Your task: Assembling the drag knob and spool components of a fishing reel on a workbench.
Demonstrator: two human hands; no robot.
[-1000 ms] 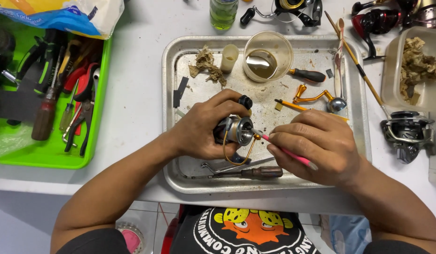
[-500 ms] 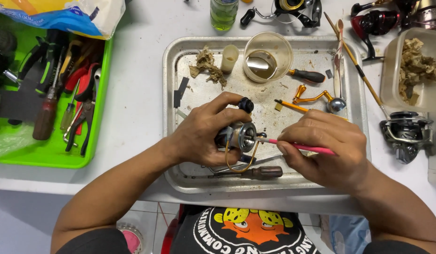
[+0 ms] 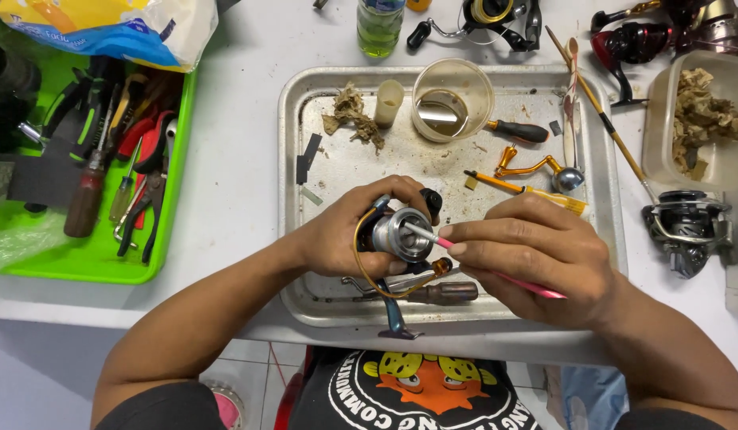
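Over the metal tray's (image 3: 293,199) six o'clock edge, your left hand (image 3: 345,239) has its grip wrapped around the fishing reel (image 3: 401,235); from three o'clock, your right hand (image 3: 536,259) pinches a pink brush (image 3: 496,271), tip touching the spool.

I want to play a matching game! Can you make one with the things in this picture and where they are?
Things:
1. fishing reel
2. pink stick
3. plastic cup
4. pliers

Places:
a. green tray
b. left hand
c. right hand
d. back of the metal tray

Pairs: 1-b, 2-c, 3-d, 4-a
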